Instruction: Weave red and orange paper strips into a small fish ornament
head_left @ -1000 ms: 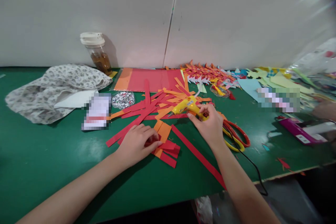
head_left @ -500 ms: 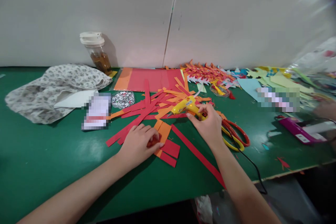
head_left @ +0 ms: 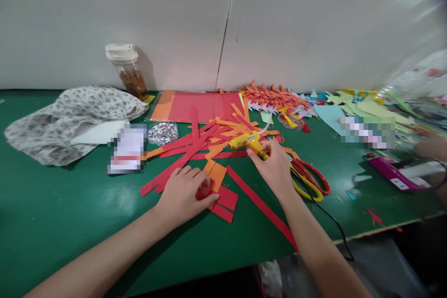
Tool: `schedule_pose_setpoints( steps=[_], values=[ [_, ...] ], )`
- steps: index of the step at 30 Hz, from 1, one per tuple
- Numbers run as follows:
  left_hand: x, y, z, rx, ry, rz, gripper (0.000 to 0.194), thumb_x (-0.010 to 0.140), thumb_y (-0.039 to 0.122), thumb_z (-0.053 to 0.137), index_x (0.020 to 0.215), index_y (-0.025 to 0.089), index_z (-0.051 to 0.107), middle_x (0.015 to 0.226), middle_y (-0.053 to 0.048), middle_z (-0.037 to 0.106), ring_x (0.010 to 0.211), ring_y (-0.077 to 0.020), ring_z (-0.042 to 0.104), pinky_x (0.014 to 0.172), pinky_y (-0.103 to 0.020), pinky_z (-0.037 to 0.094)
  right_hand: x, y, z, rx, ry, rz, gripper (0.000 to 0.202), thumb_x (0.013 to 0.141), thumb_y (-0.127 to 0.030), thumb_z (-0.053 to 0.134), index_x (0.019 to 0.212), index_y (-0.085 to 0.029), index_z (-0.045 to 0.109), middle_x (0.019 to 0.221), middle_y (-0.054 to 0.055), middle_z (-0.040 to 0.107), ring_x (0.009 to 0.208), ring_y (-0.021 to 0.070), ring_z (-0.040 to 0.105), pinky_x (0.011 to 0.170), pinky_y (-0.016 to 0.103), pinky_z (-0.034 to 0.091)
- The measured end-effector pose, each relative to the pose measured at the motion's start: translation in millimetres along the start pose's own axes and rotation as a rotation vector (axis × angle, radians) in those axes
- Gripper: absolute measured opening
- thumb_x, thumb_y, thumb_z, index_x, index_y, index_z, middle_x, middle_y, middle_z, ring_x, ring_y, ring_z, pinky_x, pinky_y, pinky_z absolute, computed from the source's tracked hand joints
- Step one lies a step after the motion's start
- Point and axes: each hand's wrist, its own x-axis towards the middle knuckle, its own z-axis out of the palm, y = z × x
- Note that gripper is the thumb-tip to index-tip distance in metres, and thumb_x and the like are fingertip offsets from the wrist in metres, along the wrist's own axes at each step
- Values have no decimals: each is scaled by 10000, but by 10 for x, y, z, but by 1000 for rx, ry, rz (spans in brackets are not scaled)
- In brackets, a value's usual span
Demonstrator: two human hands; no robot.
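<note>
My left hand (head_left: 186, 193) is closed over a small woven piece of orange and red paper strips (head_left: 217, 173), with thumb and fingers on its left side. Red strip ends of it stick out to the right, flat on the table. In my right hand (head_left: 274, 163) is a yellow glue gun (head_left: 244, 139), its metal nozzle pointing left above the loose strips. A pale glue stick comes out of its back end. Its black cord (head_left: 335, 216) runs down over the table edge. Beside my right wrist lie scissors with red and yellow handles (head_left: 316, 178).
Loose red and orange strips (head_left: 195, 149) spread across the middle. Behind them lies a packet of coloured paper (head_left: 209, 106) and a woven paper piece (head_left: 268, 95). A lidded bottle (head_left: 129, 72), patterned cloth (head_left: 70, 121) and bag of small discs (head_left: 163, 133) are left; a purple device (head_left: 394, 173) is right.
My right hand has shifted slightly left and down with the glue gun. My left hand stays on the woven strips; the whole view has moved a little.
</note>
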Motion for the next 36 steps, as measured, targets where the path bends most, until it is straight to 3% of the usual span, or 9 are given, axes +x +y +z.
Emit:
schedule_pose_setpoints(
  steps=[6, 9, 12, 17, 21, 24, 27, 31, 36],
  values=[
    [-1, -73, -85, 75, 152, -43, 349, 785, 528, 510, 927, 212, 546, 974, -55, 589, 932, -243, 509, 802, -405, 380, 3, 11, 18, -41, -28, -6, 250, 749, -309, 596, 721, -241, 357, 780, 22, 513, 830, 234, 530, 721, 342, 402],
    [1, -116, -90, 120, 127, -69, 487, 704, 637, 533, 931, 206, 551, 988, -64, 574, 945, -266, 501, 807, -426, 363, -3, 22, 54, -55, -15, -15, 249, 745, -318, 597, 721, -239, 363, 763, 17, 502, 790, 222, 517, 700, 333, 398],
    [7, -137, -88, 98, 86, -94, 495, 664, 657, 557, 879, 212, 563, 963, -53, 573, 939, -266, 500, 805, -423, 349, -8, 19, 103, -80, -4, -57, 239, 745, -311, 596, 723, -233, 372, 748, 12, 498, 774, 213, 504, 716, 333, 403],
    [19, -141, -113, -11, 42, -178, 471, 579, 622, 652, 798, 217, 552, 906, -34, 584, 888, -264, 507, 769, -412, 351, -14, -51, 118, -74, 39, -141, 153, 794, -306, 555, 780, -218, 431, 845, 47, 559, 865, 226, 508, 788, 357, 412],
    [23, -127, -124, -242, 26, -249, 390, 612, 505, 685, 787, 217, 488, 753, 10, 574, 726, -191, 521, 703, -356, 380, -28, -128, 68, 75, 63, -169, 134, 830, -338, 532, 823, -211, 489, 870, 52, 597, 869, 207, 539, 796, 348, 434],
    [36, -121, -125, -534, 66, -311, 369, 646, 399, 693, 885, 225, 473, 706, 39, 554, 637, -140, 510, 609, -281, 388, -38, -212, 31, 250, -35, -98, 160, 838, -366, 530, 827, -207, 525, 800, 34, 607, 760, 169, 573, 712, 307, 466],
    [59, -124, -131, -758, 128, -367, 453, 625, 362, 722, 991, 224, 492, 667, 53, 537, 578, -117, 493, 551, -247, 379, -70, -379, -3, 499, -239, 34, 227, 783, -404, 602, 852, -199, 532, 779, 29, 625, 724, 155, 610, 659, 280, 493],
    [79, -134, -124, -938, 97, -370, 344, 616, 339, 734, 879, 199, 562, 732, 15, 598, 630, -125, 551, 572, -245, 411, -172, -692, -20, 735, -560, 124, 492, 627, -359, 751, 1021, -208, 497, 899, 38, 649, 778, 166, 645, 668, 282, 525],
    [95, -207, -55, -967, 39, -337, 254, 602, 326, 747, 725, 190, 570, 722, 1, 623, 634, -131, 573, 590, -255, 424, -153, -795, 87, 840, -557, 209, 407, 677, -287, 706, 1018, -214, 495, 788, 3, 673, 742, 162, 665, 695, 302, 537]
  ],
)
